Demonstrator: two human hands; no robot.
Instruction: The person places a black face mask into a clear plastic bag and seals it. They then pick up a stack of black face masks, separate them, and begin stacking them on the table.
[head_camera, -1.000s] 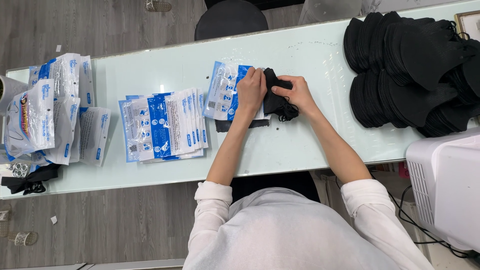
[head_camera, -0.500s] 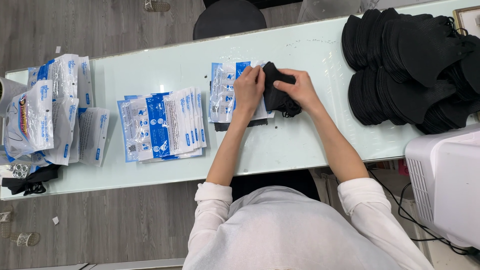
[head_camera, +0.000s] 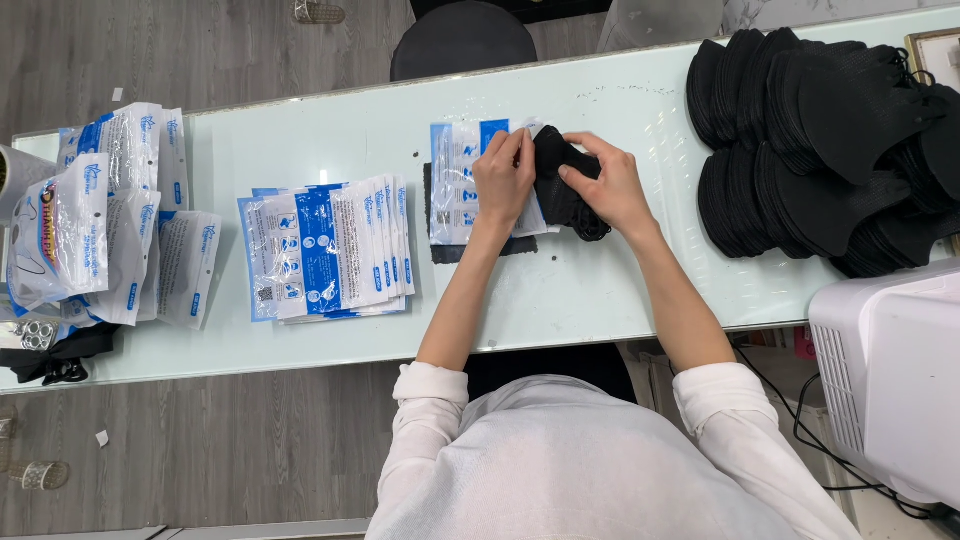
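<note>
My left hand (head_camera: 503, 176) lies on the open end of a clear packet with blue print (head_camera: 458, 182), fingers bent and pressing its mouth, near the middle of the pale green table (head_camera: 620, 290). My right hand (head_camera: 612, 183) has its fingers curled around a folded black mask (head_camera: 556, 172), the thumb pinching it from the near side; the mask sits just at the packet's opening, touching my left fingertips. I cannot tell how far it is inside. To my left lies a fanned stack of packets (head_camera: 328, 250), and further left a looser heap of packets (head_camera: 105, 215). To my right sits a big pile of black masks (head_camera: 820, 140), well apart from my hands. A white machine (head_camera: 895, 380) stands at the near right corner.
</note>
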